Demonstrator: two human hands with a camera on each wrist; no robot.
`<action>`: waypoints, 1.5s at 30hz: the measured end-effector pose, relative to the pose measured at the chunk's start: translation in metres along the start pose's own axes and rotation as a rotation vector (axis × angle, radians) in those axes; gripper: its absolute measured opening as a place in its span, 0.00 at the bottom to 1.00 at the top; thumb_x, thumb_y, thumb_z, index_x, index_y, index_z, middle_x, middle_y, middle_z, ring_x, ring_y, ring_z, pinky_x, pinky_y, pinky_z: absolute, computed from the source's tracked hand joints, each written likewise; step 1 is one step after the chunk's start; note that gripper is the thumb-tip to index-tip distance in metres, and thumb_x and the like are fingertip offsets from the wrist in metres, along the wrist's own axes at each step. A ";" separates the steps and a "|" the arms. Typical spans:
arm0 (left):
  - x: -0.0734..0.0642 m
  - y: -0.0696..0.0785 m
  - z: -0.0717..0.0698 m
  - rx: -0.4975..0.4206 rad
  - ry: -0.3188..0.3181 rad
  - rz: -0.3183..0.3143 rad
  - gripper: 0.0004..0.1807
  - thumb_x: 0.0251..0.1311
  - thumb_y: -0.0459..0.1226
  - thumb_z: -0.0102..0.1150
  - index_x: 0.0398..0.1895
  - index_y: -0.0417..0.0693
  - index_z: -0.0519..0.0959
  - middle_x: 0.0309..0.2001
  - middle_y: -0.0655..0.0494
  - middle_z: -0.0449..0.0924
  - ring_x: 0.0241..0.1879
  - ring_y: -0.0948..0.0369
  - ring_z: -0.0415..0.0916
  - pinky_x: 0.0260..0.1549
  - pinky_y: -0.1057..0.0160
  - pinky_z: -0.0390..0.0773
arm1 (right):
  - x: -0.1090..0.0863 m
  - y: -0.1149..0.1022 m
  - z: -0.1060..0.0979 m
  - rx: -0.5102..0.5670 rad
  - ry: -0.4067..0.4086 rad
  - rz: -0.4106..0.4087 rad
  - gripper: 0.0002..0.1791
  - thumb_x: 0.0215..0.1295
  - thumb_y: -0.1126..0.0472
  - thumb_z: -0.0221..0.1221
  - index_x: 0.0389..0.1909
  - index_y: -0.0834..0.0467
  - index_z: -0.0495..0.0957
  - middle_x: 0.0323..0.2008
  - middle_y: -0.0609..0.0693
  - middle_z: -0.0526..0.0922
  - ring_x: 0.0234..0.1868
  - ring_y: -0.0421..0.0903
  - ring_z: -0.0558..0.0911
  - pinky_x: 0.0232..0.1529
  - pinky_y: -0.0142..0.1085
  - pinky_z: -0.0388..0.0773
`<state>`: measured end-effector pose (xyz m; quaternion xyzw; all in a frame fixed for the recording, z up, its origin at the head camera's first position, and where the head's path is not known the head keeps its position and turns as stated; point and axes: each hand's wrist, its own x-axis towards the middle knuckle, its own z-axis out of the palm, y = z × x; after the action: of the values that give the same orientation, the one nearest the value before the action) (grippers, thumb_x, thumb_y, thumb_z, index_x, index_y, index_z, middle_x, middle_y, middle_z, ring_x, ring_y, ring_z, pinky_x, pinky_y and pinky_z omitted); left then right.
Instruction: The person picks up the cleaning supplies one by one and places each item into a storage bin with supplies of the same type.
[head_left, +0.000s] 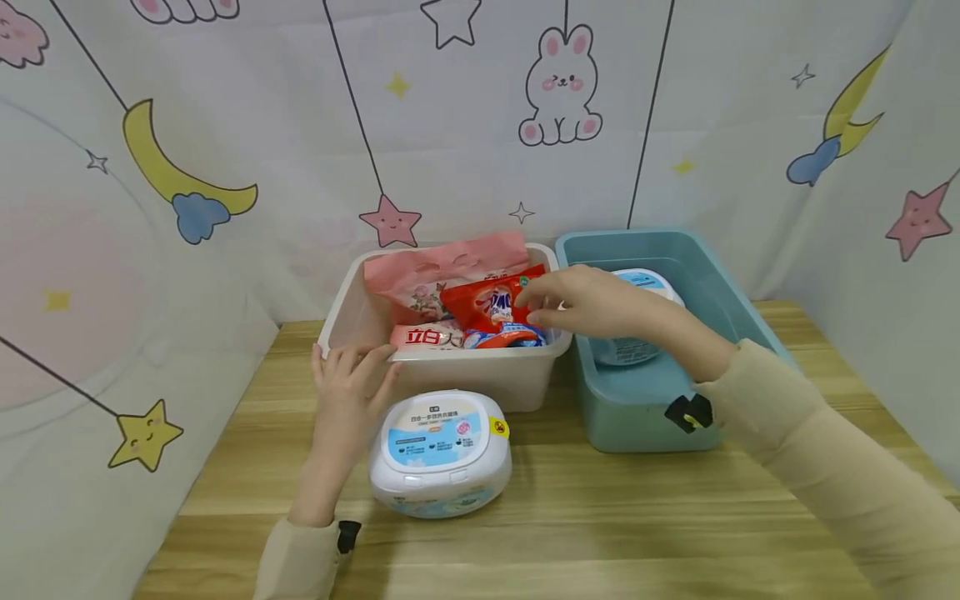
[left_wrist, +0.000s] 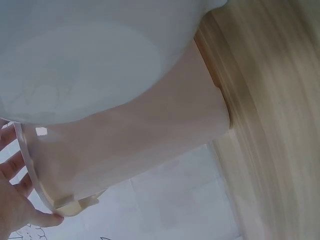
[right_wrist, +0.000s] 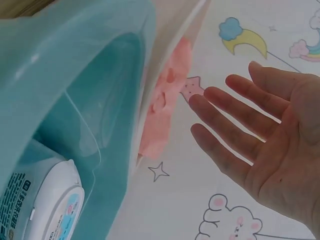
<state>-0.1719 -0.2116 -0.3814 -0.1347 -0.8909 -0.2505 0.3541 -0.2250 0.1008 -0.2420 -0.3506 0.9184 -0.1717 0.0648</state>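
Note:
My left hand (head_left: pixel 348 400) rests at the front left corner of a whitish plastic bin (head_left: pixel 480 379). Seen from the left wrist, its spread fingers (left_wrist: pixel 11 167) touch the rim. Above the right side of this bin hovers my right hand (head_left: pixel 592 300), holding nothing; the right wrist view shows its fingers (right_wrist: pixel 225 105) loosely extended. Just beneath it in the head view is a red detergent bag (head_left: pixel 472 307). A pink bag (head_left: pixel 442 260), a pale packet with red lettering (head_left: pixel 427 336) and a blue-and-red packet (head_left: pixel 517 336) share the bin.
In front of the whitish bin, a white lidded laundry tub (head_left: pixel 442 483) stands on the wooden table (head_left: pixel 600 533). A teal bin (head_left: pixel 645 417) sits to the right with a similar tub (right_wrist: pixel 50 200) inside. Printed cloth (head_left: pixel 465 125) hangs behind and at both sides.

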 end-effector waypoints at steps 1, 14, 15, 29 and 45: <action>0.000 0.000 -0.001 0.001 -0.006 0.000 0.14 0.58 0.39 0.65 0.46 0.45 0.82 0.43 0.44 0.79 0.52 0.45 0.69 0.67 0.30 0.39 | -0.002 0.000 0.000 0.010 0.011 0.002 0.17 0.66 0.56 0.58 0.56 0.50 0.77 0.46 0.47 0.84 0.45 0.46 0.80 0.43 0.39 0.81; 0.002 0.001 -0.004 0.016 -0.035 -0.001 0.13 0.57 0.39 0.66 0.45 0.45 0.82 0.44 0.44 0.79 0.52 0.45 0.69 0.67 0.30 0.40 | -0.037 0.002 0.006 0.055 0.160 0.003 0.16 0.67 0.57 0.58 0.54 0.52 0.78 0.49 0.47 0.84 0.49 0.45 0.82 0.48 0.43 0.81; 0.002 0.002 -0.004 0.016 -0.037 0.001 0.14 0.57 0.39 0.66 0.45 0.45 0.82 0.44 0.44 0.79 0.52 0.45 0.69 0.67 0.30 0.40 | -0.041 0.002 0.007 0.046 0.175 0.011 0.16 0.67 0.56 0.57 0.54 0.52 0.78 0.50 0.46 0.83 0.49 0.45 0.82 0.48 0.43 0.81; 0.007 0.004 -0.010 0.046 -0.084 0.005 0.14 0.55 0.37 0.67 0.46 0.46 0.81 0.45 0.45 0.80 0.52 0.44 0.70 0.65 0.29 0.45 | -0.076 0.007 0.029 0.127 0.353 -0.006 0.16 0.68 0.58 0.57 0.56 0.52 0.78 0.50 0.47 0.83 0.48 0.42 0.81 0.49 0.45 0.80; 0.008 0.002 -0.012 0.069 -0.045 0.066 0.14 0.53 0.36 0.69 0.44 0.46 0.82 0.44 0.45 0.81 0.50 0.45 0.71 0.63 0.32 0.55 | -0.110 0.027 0.049 0.184 0.568 0.075 0.15 0.67 0.58 0.59 0.53 0.49 0.80 0.50 0.42 0.84 0.47 0.36 0.81 0.47 0.28 0.78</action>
<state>-0.1699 -0.2154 -0.3680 -0.1572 -0.9017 -0.2050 0.3466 -0.1474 0.1796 -0.2977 -0.2469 0.8927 -0.3428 -0.1571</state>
